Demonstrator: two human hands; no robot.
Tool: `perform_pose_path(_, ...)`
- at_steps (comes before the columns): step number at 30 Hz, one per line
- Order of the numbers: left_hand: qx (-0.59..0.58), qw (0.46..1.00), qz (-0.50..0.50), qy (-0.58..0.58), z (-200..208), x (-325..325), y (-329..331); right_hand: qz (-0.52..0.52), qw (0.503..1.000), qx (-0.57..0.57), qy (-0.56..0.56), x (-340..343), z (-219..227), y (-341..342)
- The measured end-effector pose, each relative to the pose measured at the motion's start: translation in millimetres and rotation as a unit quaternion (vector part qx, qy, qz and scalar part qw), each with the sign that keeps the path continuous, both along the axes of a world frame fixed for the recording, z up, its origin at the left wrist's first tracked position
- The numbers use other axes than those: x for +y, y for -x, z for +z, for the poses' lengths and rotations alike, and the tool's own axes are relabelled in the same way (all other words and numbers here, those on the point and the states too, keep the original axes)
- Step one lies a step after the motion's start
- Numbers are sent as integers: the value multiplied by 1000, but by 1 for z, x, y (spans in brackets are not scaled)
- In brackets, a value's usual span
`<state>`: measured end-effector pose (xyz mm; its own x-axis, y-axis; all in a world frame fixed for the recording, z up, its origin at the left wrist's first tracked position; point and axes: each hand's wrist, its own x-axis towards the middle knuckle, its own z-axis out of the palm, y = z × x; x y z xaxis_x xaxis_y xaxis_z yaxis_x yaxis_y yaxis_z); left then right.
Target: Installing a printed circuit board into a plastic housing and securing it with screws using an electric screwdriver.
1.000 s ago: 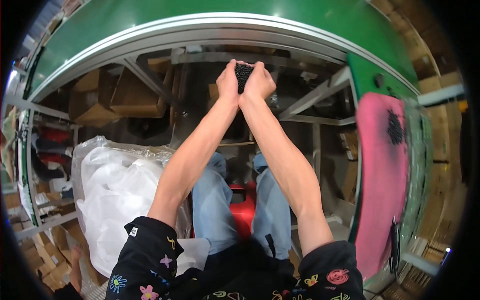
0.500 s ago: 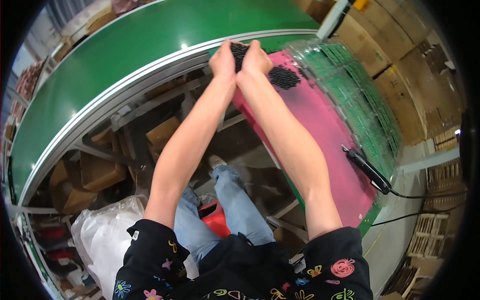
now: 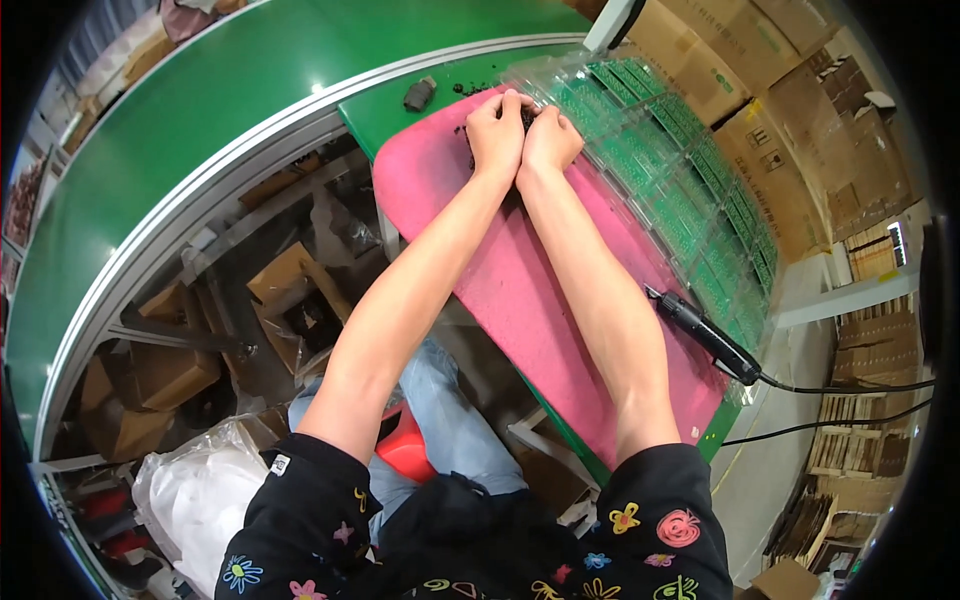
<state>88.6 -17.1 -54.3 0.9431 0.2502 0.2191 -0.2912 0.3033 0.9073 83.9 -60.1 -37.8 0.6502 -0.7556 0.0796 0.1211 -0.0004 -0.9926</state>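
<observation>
Over the far end of a pink mat [image 3: 430, 190], my left hand [image 3: 494, 135] and my right hand [image 3: 551, 143] are pressed together side by side. Their fingers curl inward around small black parts [image 3: 528, 116], too small to name, that show in the gap between them. More such pieces lie by the outer edge of my left hand. The palms face away from view, so how many parts they hold is hidden.
Beside the mat on the right lie green circuit boards [image 3: 650, 150] in clear plastic trays. A black electric screwdriver [image 3: 708, 335] with a cord rests near my right forearm. A dark lump [image 3: 420, 95] sits beyond the mat, next to the curved green table [image 3: 230, 110]. Cardboard boxes [image 3: 770, 150] stand at right.
Both hands have moved right, from the mat's left edge to where the black pile lay. The heap cupped between them now shows much less. The view has shifted, revealing more mat.
</observation>
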Motion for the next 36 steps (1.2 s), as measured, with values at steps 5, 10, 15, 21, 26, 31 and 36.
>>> perform_pose_path(5, -9, 994, -71, 78, -3, 2, -7, 83, 993, 79, -12, -24, -7, -16)
perform_pose_path(10, 24, 976, -211, 36, 3, 20, -10, 227, 964, 141, -14, -45, 10, -12)
perform_pose_path(15, 28, 956, -286, -51, 19, 28, -6, 316, 930, 187, 11, -60, 30, -6)
perform_pose_path(21, -9, 936, -329, -123, 28, 45, 0, 336, 914, 222, 43, -47, 58, 20)
perform_pose_path(26, -39, 966, -181, -181, 34, 62, 12, 303, 933, 188, 46, -50, 56, 28)
perform_pose_path(31, -70, 992, -28, -98, 31, 114, 58, 276, 952, 110, 77, -78, 47, 67)
perform_pose_path(36, 65, 979, -82, 175, -10, 232, 139, 231, 957, 144, 103, -58, 38, 142)
